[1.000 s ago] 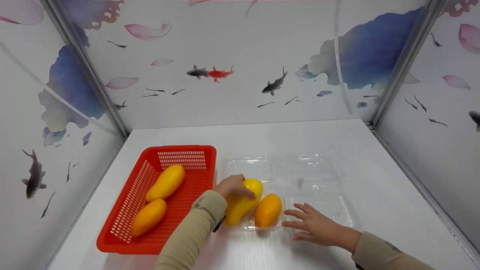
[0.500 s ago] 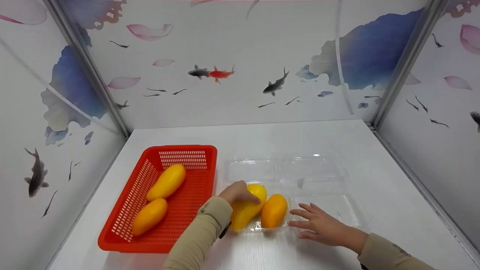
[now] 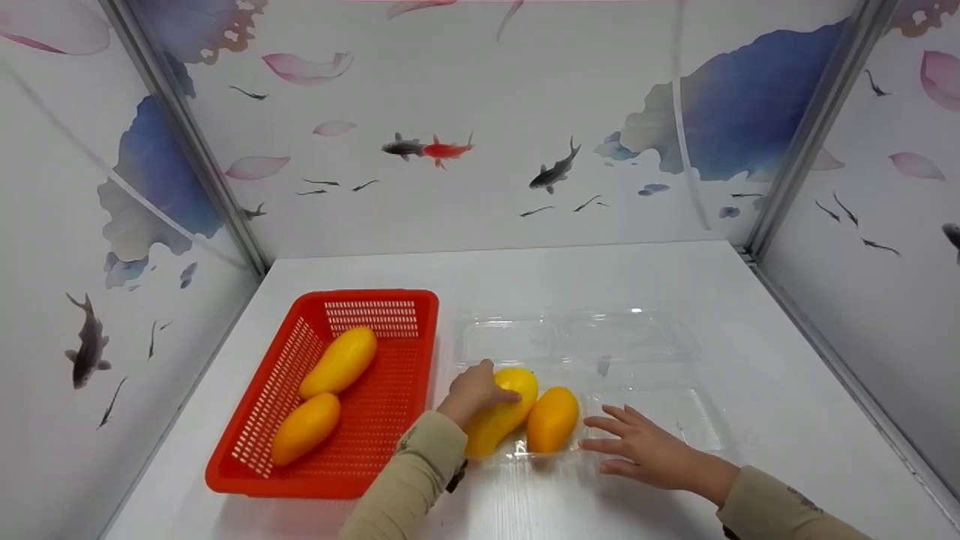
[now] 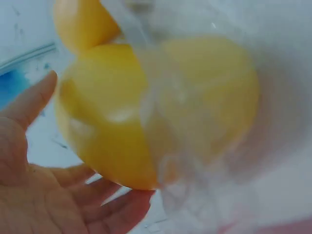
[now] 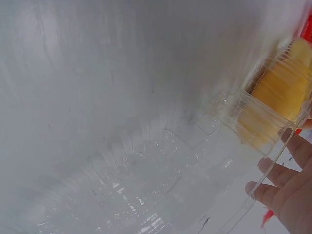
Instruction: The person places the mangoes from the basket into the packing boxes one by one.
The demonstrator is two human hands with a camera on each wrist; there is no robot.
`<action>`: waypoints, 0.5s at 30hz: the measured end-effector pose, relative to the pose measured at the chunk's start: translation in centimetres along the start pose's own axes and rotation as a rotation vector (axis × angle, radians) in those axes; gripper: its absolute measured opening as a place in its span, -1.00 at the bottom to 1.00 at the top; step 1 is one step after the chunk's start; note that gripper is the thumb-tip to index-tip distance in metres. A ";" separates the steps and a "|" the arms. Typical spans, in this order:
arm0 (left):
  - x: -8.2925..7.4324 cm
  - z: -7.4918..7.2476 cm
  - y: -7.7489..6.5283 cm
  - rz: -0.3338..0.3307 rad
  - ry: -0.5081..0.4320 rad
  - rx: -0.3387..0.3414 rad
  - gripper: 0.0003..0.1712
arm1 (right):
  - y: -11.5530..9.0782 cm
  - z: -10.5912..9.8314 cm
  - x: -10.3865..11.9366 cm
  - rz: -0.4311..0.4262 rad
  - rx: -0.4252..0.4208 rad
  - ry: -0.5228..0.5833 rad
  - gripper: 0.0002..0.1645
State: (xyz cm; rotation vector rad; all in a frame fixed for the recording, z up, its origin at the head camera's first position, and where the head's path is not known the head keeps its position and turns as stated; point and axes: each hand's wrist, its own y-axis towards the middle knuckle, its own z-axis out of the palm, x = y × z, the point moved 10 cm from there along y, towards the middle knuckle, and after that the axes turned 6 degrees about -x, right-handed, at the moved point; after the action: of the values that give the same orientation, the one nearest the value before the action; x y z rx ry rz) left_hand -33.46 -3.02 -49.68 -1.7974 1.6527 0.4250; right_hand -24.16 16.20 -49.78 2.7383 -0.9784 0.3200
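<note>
A large yellow mango [image 3: 504, 420] lies in the left clear plastic clamshell box [image 3: 514, 456], beside a smaller orange-yellow mango [image 3: 553, 420]. My left hand [image 3: 472, 391] is at the large mango's left side. In the left wrist view its fingers are fairly straight and touch the mango's edge, while the thumb stands slightly off it. Clear plastic covers part of the mango there. My right hand [image 3: 649, 450] is spread at the front of the right clear box [image 3: 705, 420], with straight fingertips at the plastic edge in the right wrist view.
A red slotted basket [image 3: 390, 420] stands on the left, with two more mangoes [image 3: 341, 361] in it. Box lids [image 3: 630, 334] lie open behind the clear boxes. Panels with printed fish surround the white table [image 3: 360, 271] at the back and sides.
Over the last second the large mango and its box shifted slightly right and nearer. Since half a second ago my left hand has eased a little left off the mango. The right hand barely moved.
</note>
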 end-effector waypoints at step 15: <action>4.6 -1.4 -5.2 -0.056 -0.270 -0.370 -0.29 | 0.3 0.2 -0.3 0.020 0.005 0.042 -0.47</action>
State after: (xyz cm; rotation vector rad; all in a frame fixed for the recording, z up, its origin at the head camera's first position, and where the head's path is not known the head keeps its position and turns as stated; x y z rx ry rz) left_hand -28.02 -7.48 -50.28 -1.9388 1.3979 0.9545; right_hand -24.57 16.11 -49.99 2.7162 -0.9957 0.3826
